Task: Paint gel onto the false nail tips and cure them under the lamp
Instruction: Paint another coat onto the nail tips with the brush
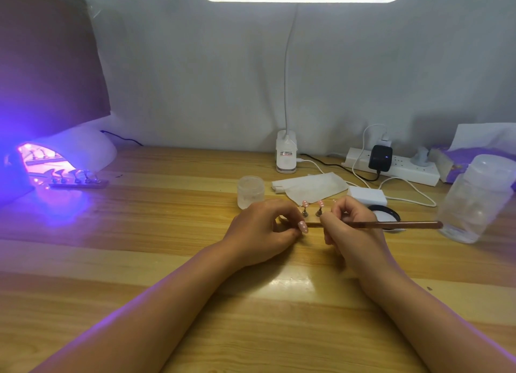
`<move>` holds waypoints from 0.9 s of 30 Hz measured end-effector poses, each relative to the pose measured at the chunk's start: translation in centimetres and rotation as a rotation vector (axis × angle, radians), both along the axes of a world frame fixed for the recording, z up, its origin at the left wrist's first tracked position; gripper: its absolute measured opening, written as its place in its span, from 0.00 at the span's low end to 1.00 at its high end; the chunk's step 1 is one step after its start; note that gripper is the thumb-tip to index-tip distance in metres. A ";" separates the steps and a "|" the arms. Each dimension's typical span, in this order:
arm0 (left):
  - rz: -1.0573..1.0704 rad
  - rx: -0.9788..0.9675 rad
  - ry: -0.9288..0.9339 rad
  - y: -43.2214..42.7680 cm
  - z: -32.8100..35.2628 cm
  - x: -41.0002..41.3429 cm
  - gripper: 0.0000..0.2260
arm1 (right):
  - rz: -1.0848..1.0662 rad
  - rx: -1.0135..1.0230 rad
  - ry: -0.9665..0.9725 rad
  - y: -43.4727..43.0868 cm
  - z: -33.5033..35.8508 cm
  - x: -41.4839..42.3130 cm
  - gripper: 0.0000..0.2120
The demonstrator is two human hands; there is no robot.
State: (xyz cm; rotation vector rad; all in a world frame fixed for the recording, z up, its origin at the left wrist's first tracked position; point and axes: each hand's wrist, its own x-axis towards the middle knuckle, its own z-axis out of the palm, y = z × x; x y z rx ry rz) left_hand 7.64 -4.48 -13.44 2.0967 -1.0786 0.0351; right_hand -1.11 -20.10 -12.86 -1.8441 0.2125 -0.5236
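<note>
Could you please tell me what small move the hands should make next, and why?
Probably ease the brush onto the dotted nail tip that the left hand pinches: the right hand grips the brush right beside it, while two more tips wait on the holder.

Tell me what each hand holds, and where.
Left hand pinches a dotted pink nail tip by one end. Right hand grips the brush near its front end; the handle points right.

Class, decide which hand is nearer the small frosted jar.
Left. The left hand lies just in front of the frosted jar; the right hand holds the brush farther right.
</note>
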 end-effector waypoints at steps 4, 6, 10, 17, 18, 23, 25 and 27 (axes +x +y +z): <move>0.001 -0.007 -0.005 0.0 -0.1 0.0 0.03 | 0.020 0.036 -0.012 0.2 0.1 0.0 0.09; -0.002 -0.008 -0.012 0.0 -0.1 0.0 0.03 | 0.036 0.012 -0.008 0.3 0.1 0.0 0.09; -0.005 -0.006 -0.023 0.0 0.0 -0.1 0.04 | 0.053 -0.048 0.021 0.2 0.1 0.0 0.07; 0.008 0.003 -0.018 -0.1 -0.1 0.0 0.04 | 0.075 -0.083 0.044 0.4 0.4 -0.2 0.08; 0.010 0.003 -0.016 -0.1 -0.1 0.0 0.04 | 0.073 -0.084 0.039 0.4 0.4 -0.2 0.08; 0.006 -0.004 -0.006 0.0 0.0 -0.1 0.03 | 0.021 -0.027 0.022 0.2 0.1 0.0 0.06; 0.005 0.000 -0.012 0.0 0.1 -0.1 0.04 | 0.011 0.013 0.017 0.1 0.1 0.0 0.06; 0.009 0.008 -0.021 0.0 0.1 -0.2 0.04 | 0.014 0.042 0.000 0.1 0.1 0.1 0.07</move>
